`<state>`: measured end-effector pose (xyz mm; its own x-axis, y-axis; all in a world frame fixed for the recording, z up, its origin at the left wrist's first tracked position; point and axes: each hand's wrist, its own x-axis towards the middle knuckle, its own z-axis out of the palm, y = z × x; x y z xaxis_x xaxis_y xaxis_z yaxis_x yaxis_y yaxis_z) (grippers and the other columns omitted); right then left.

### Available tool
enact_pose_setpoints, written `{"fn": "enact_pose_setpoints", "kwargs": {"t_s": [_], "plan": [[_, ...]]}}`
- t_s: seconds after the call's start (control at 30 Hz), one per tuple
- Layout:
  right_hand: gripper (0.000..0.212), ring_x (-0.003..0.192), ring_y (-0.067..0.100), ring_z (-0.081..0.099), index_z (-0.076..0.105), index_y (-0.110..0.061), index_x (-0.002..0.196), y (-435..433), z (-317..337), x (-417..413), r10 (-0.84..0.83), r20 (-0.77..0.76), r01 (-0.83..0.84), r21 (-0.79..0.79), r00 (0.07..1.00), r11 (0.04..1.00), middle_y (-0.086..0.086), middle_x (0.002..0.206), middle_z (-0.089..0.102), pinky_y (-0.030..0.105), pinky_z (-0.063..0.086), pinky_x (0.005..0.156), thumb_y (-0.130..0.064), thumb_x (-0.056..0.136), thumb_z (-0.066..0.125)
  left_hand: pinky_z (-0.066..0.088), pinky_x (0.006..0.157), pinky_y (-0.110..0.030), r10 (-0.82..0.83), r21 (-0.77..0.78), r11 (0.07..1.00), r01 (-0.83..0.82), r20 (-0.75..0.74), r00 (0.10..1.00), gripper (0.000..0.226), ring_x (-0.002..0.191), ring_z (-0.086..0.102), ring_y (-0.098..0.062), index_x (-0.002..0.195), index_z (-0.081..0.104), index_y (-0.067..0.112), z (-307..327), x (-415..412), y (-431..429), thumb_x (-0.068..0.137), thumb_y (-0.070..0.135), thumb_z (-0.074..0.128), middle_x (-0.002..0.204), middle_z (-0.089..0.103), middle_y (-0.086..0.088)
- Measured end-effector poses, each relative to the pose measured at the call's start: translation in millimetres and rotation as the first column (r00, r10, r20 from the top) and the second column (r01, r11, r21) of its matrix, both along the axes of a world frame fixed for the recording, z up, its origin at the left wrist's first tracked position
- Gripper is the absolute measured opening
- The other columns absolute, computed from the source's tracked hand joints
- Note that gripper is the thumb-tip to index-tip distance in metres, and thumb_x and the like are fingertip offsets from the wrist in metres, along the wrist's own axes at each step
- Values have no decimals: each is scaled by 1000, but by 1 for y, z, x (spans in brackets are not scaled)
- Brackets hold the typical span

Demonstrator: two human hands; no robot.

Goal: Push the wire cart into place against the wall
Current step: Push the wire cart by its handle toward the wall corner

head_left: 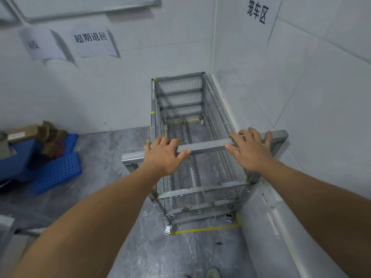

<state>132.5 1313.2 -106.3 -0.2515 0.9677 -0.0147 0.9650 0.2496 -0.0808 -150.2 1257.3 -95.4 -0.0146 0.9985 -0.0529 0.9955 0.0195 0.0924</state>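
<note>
A tall wire cart (180,93) of grey metal mesh stands in the room's corner, its far end at the back wall and its right side along the right wall (301,87). A flat metal handle bar (208,146) runs across its near top. My left hand (164,155) rests over the bar's left part, fingers curled over it. My right hand (249,149) lies on the right part, fingers over the bar. The cart is empty. Its caster wheels (167,229) sit by a yellow tape line (204,229) on the floor.
A blue perforated plastic pallet (58,167) with cardboard boxes (26,131) lies at the left by the back wall. Paper signs (91,40) hang on the walls. The grey marbled floor (112,157) lies between pallet and cart. My shoe (213,272) shows at the bottom.
</note>
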Motion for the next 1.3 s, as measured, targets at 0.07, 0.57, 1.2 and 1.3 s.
{"fn": "enact_pose_setpoints", "kwargs": {"t_s": [0.07,0.57,1.2,1.3], "plan": [[53,146,23,9,32,-42,139,1,-1,1,6,-11,-6,0,1000,1000,-2,152,32,68,-5,109,-66,95,16,18,113,-56,16,19,1000,-16,-12,1000,84,132,37,-27,133,45,30,0,-2,-4,81,81,3,134,51,-4],[51,128,25,31,47,-37,121,1,-5,3,26,-44,-22,90,999,996,-1,125,48,65,-1,110,-67,93,18,29,93,-45,61,60,996,-61,0,998,58,100,49,-25,97,47,25,-5,-7,-12,90,73,15,99,51,0],[50,120,29,36,49,-36,118,6,-7,7,58,-4,-57,105,998,993,0,120,51,66,5,107,-68,92,19,31,92,-43,80,128,989,-79,-3,997,60,97,50,-24,91,45,25,-8,-4,-13,86,77,14,90,48,5],[48,119,29,36,48,-36,115,6,-8,3,50,4,-50,102,999,994,0,119,51,67,5,107,-68,92,19,31,92,-44,84,117,989,-85,11,996,61,97,50,-24,89,44,26,-7,-7,-14,85,78,12,91,48,4]]}}
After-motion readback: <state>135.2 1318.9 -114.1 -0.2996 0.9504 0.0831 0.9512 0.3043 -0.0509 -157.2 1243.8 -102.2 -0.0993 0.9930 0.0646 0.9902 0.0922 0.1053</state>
